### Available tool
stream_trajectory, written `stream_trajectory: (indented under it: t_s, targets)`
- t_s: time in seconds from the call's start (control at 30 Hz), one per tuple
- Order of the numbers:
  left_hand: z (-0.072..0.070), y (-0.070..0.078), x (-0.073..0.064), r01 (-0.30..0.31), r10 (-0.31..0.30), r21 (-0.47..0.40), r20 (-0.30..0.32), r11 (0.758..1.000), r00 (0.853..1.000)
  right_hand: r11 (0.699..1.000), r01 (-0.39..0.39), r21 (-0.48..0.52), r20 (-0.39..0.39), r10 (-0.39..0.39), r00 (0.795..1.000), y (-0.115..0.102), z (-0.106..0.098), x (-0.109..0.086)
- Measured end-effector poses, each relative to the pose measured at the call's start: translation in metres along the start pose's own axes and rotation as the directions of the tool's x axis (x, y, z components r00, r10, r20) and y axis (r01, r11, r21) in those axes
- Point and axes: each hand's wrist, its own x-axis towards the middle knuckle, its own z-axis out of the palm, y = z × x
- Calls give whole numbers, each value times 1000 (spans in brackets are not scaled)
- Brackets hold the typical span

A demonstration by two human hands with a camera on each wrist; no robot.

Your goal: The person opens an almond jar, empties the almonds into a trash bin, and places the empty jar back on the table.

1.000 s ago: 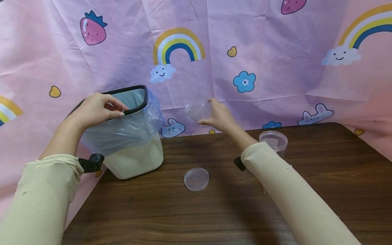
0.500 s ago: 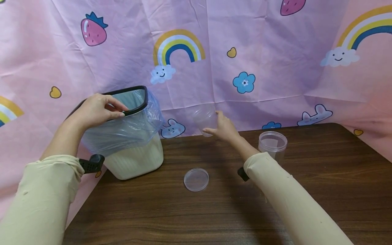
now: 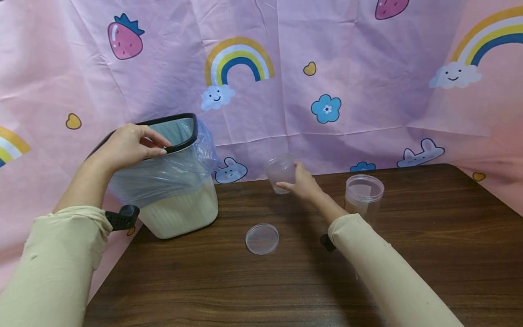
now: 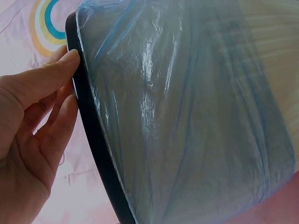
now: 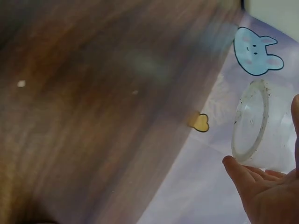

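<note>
My left hand pinches the black rim of a cream trash can lined with a blue plastic bag. The thumb lies on the outer side of the rim, and the other fingers reach over it. My right hand grips a clear plastic cup above the back of the table, slightly tilted. In the right wrist view, the round base of the cup shows small dark specks. A round clear lid lies flat on the table in front of the trash can.
A clear plastic jar stands upright on the brown wooden table, behind the right forearm, which partly covers it. A pink and purple printed cloth hangs along the table's back edge. Small pale crumbs lie on the tabletop.
My right hand has lowered the cup and moved it a little to the right, away from the trash can. The left hand stays on the rim.
</note>
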Motion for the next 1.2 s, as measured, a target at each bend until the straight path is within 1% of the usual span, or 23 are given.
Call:
stream_trajectory:
  t_s: [0.17,0.27,0.4,0.57,0.8,1.2]
  targets:
    - [0,-1,0,3,-3,-1,1,1000,1000,998,-61,2,45,61,997,8,4,-4]
    - [0,-1,0,6,-6,-4,2,1000,1000,997,-79,-21,65,81,995,13,6,-5]
    - [0,0,0,8,-8,-5,2,1000,1000,995,-82,-55,86,87,993,19,7,-5]
    - [0,0,1,16,-16,-10,10,1000,1000,993,-81,-81,93,89,992,25,8,-6]
    - [1,-1,2,13,-13,-9,4,1000,1000,993,-91,-72,108,98,989,31,9,-8]
    - [0,-1,2,14,-14,-5,12,1000,1000,991,-104,-80,87,111,990,36,9,-10]
